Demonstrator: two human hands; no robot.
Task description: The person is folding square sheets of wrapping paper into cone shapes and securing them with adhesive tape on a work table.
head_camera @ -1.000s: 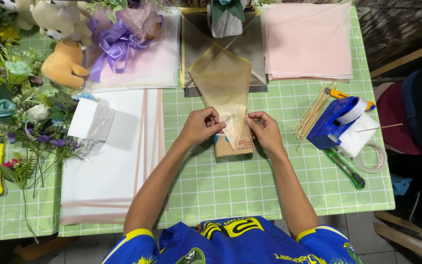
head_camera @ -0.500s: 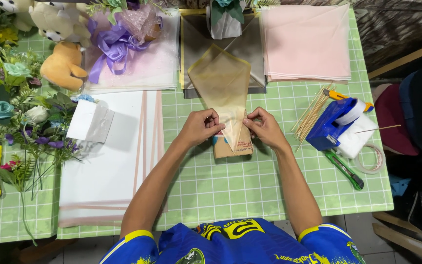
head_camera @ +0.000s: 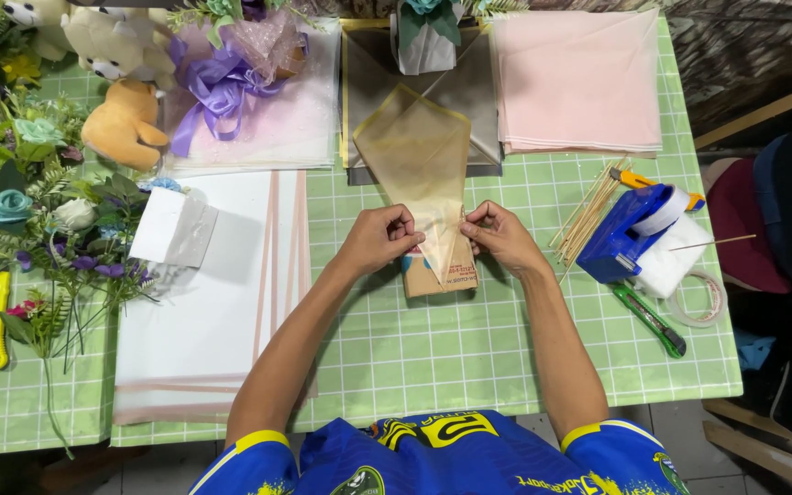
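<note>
Tan wrapping sheet (head_camera: 419, 156) folded into a cone sits mid-table, narrow end toward the person, wide mouth toward the far edge, long axis running near to far. Left hand (head_camera: 379, 240) and right hand (head_camera: 499, 238) both pinch the narrow end, close together, over a small brown box (head_camera: 439, 275). It looks like the gathering step; next comes fastening, likely from the blue tape dispenser (head_camera: 630, 234) toward the right edge, beside bamboo skewers (head_camera: 587, 215).

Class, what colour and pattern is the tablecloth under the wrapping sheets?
The tablecloth is light green with a white grid of squares, clearest in the head view.
</note>
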